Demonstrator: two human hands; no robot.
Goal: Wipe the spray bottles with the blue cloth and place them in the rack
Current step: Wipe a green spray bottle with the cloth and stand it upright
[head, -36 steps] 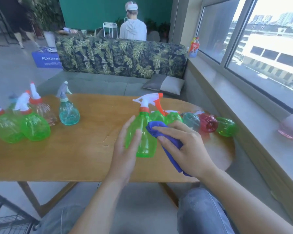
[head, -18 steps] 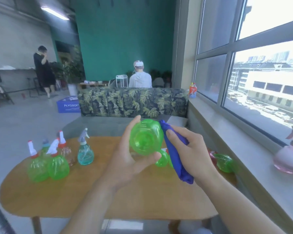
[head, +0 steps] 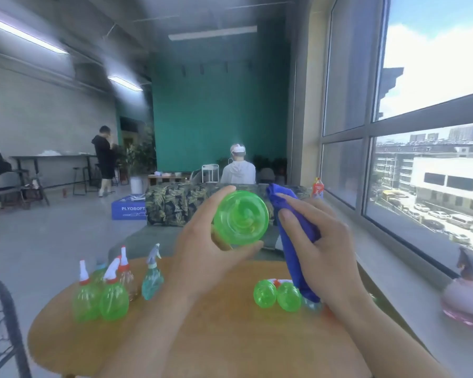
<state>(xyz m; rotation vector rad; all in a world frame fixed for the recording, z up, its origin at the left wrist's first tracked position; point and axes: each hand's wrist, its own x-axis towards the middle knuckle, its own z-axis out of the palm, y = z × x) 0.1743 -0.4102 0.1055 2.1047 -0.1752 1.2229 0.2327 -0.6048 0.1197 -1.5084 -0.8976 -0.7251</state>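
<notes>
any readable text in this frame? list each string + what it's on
"PLYOSOFT" on the blue box on the floor left of the leaf-print sofa; the last letters are cut off by the sofa's edge, and the small white marks under the word are too small to read.
Red bottle on the window sill: it has a label, too blurred to read.
Spray bottles on the table: no print visible.

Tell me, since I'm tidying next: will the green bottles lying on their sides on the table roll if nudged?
Probably. The two lying green bottles have round bodies resting on the flat wooden table, so a sideways push would likely set them rolling. They look see-through and empty, so likely light. They touch each other, so moving one may shift the other.
</notes>
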